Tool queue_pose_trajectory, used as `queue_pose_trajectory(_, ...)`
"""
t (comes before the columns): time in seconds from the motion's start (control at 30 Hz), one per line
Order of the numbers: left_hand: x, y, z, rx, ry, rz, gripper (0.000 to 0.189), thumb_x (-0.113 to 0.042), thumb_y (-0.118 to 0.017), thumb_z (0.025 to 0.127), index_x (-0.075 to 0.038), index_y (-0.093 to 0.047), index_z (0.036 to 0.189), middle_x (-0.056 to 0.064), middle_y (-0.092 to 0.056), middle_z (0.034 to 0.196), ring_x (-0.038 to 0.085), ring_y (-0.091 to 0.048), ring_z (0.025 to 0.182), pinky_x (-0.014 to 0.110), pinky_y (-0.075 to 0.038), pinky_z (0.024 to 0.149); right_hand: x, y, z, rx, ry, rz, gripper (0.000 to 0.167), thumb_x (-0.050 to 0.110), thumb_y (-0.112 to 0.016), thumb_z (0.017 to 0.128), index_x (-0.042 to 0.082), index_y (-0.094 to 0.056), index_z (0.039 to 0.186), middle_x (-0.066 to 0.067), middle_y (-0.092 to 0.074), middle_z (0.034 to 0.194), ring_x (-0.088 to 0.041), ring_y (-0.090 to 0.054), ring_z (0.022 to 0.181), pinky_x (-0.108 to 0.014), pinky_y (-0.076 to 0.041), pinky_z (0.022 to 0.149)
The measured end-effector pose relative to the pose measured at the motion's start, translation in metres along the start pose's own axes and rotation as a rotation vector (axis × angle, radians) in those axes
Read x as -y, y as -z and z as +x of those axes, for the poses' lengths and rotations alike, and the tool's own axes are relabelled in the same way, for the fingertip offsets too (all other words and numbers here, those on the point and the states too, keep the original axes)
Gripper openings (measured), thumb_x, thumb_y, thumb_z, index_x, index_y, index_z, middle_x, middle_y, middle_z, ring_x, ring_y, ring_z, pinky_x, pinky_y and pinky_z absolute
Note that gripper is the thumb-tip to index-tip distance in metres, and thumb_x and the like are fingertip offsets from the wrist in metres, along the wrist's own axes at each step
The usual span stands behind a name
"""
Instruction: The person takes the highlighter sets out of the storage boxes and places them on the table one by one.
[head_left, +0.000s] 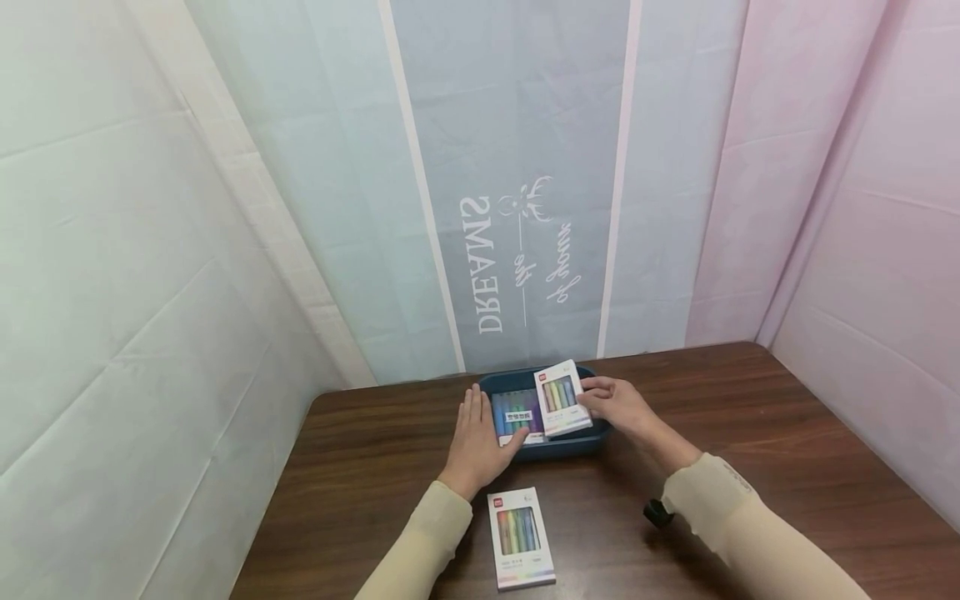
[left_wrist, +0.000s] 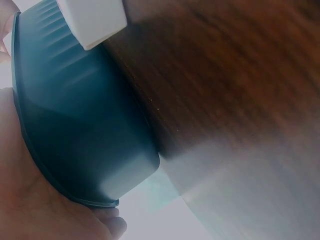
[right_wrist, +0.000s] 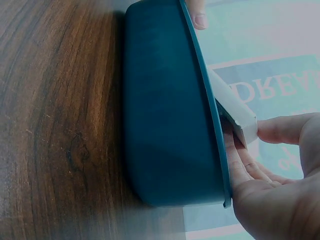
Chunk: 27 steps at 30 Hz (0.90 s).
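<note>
A dark teal plastic basket (head_left: 558,450) stands at the table's back edge. My right hand (head_left: 621,406) pinches the right side of a white windowed box of coloured pens (head_left: 561,417), tilted over the basket's right half. In the right wrist view, the thumb is on one face of the box and the fingers reach inside the rim. My left hand (head_left: 480,442) rests along the basket's left end, fingers straight and thumb over the near rim. Beside that thumb, a clear-fronted pack of blue, green and purple pens (head_left: 517,404) lies inside the basket.
A second white box of coloured pens (head_left: 521,537) lies on the wooden table (head_left: 367,492) in front of the basket, between my forearms. A black object (head_left: 657,513) is by the right sleeve. A printed curtain (head_left: 525,125) hangs behind the table.
</note>
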<state>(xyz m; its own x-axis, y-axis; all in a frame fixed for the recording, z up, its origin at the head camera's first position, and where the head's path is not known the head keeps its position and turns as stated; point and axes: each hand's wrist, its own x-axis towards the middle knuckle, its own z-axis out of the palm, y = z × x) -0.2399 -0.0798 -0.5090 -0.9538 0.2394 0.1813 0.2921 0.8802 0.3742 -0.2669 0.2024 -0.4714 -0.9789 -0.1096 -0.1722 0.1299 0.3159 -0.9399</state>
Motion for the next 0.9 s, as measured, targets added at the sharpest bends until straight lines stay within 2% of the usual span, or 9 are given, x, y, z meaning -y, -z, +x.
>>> queue_pose_trajectory(0.23,0.004,-0.006,-0.001,-0.004,-0.007,0.010,0.106,-0.071,-0.050,0.103,0.011,-0.025,0.164,0.028,-0.011,0.177,0.039,-0.009,0.166,0.051,-0.017,0.133,0.001,0.001,-0.007,0.009,-0.002,0.048,0.058,0.025,-0.071,0.106,-0.005,-0.053,0.152,-0.027,-0.067,0.140,-0.023,-0.073,0.108,-0.033,-0.062,0.090)
queue_pose_trajectory(0.4,0.004,-0.006,-0.003,-0.027,-0.024,-0.014,0.105,-0.068,-0.055,0.103,0.013,-0.028,0.162,0.031,-0.016,0.175,0.043,-0.014,0.164,0.054,-0.020,0.132,-0.001,-0.002,-0.011,0.001,0.002,0.054,0.058,0.026,-0.071,0.106,-0.005,-0.052,0.152,-0.027,-0.066,0.142,-0.023,-0.073,0.111,-0.034,-0.062,0.093)
queue_pose_trajectory(0.7,0.002,-0.002,-0.005,0.029,0.000,0.010,0.105,-0.070,-0.051,0.103,0.010,-0.025,0.165,0.027,-0.011,0.177,0.037,-0.007,0.166,0.050,-0.015,0.133,-0.002,-0.006,-0.025,-0.017,-0.001,0.052,0.061,0.029,-0.072,0.106,-0.004,-0.052,0.152,-0.027,-0.065,0.142,-0.026,-0.072,0.115,-0.041,-0.060,0.100)
queue_pose_trajectory(0.9,0.004,-0.001,-0.007,0.013,-0.010,0.007,0.105,-0.070,-0.052,0.103,0.011,-0.027,0.164,0.028,-0.014,0.176,0.039,-0.011,0.166,0.051,-0.017,0.133,-0.002,-0.007,-0.029,-0.055,0.023,0.074,0.061,0.027,-0.071,0.106,-0.004,-0.050,0.154,-0.027,-0.064,0.143,-0.026,-0.070,0.117,-0.040,-0.060,0.101)
